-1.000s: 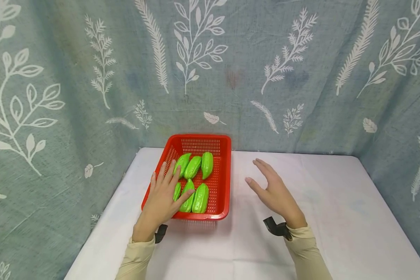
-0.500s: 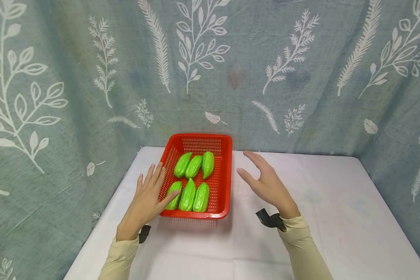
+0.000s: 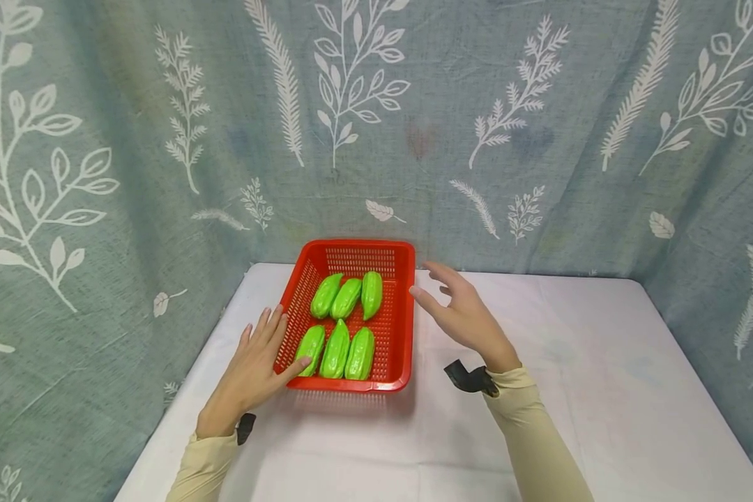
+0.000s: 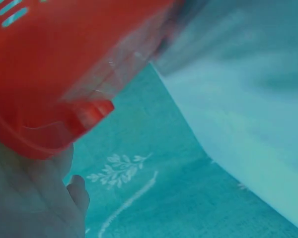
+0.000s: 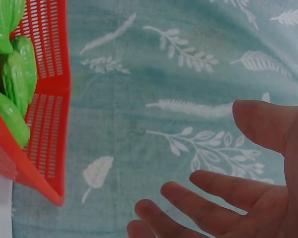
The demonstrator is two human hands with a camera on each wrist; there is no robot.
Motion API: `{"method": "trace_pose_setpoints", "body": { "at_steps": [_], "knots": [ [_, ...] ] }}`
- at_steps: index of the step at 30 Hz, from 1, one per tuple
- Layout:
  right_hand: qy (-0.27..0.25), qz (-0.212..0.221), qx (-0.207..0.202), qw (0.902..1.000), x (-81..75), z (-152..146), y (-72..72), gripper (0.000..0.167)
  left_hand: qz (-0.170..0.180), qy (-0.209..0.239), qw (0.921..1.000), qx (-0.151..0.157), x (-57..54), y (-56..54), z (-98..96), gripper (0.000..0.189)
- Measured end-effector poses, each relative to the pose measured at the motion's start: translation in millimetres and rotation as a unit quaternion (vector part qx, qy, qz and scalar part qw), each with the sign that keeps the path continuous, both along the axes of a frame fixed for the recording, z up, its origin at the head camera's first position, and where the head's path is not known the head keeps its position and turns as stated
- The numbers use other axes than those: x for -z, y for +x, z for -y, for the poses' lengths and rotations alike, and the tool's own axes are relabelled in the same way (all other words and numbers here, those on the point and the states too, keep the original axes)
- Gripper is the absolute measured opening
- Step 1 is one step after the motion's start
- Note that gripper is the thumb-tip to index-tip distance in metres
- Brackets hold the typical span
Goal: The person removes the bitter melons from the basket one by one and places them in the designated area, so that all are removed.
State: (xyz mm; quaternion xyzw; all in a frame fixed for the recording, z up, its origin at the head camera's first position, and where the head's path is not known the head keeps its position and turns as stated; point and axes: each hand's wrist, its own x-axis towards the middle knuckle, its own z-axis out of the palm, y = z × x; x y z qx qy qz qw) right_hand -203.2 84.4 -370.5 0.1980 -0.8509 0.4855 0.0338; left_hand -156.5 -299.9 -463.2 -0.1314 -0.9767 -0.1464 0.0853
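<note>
A red plastic basket [image 3: 405, 328] with slotted walls stands on the table. Several glossy green, ridged gourds [image 3: 360, 353], like bitter melons, lie in it in two rows. My left hand [image 3: 245, 380] has its fingers stretched along the basket's left wall, thumb over the near left corner; the left wrist view has that hand [image 4: 32, 198] right under the red rim [image 4: 39, 151]. On the other side, my right hand [image 3: 467, 317] reaches toward the right rim with fingers spread and thumb apart. In the right wrist view a gap lies between those fingers [image 5: 203, 203] and the basket [image 5: 47, 109].
A white cloth [image 3: 577, 390] covers the table, stretching out to the right and in front of the basket. Behind and at both sides hangs a grey-green curtain [image 3: 427, 202] with white leaf prints. Black straps [image 3: 470, 378] sit at both wrists.
My left hand has moved left and nearer to me, from over the gourds to the basket's left side. My right hand has moved left toward the right rim. The basket stays put.
</note>
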Motion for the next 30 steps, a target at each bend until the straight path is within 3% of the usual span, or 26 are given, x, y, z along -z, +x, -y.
{"method": "trace_pose_setpoints", "body": {
  "at_steps": [8,17,30],
  "knots": [
    [-0.026,0.008,-0.012,0.9995,-1.1,13,-12.7,0.064,0.029,0.003,0.9995,-0.009,11.3,1.5,6.8,0.1],
    [-0.059,0.038,-0.013,0.9974,4.2,28,-29.4,0.065,0.027,0.002,0.9996,-0.006,15.0,-0.7,8.7,0.106],
    [-0.058,0.073,0.028,0.9952,15.7,62,-61.5,0.065,0.02,0.0,0.9997,-0.009,17.4,-1.9,7.3,0.109]
  ]
}}
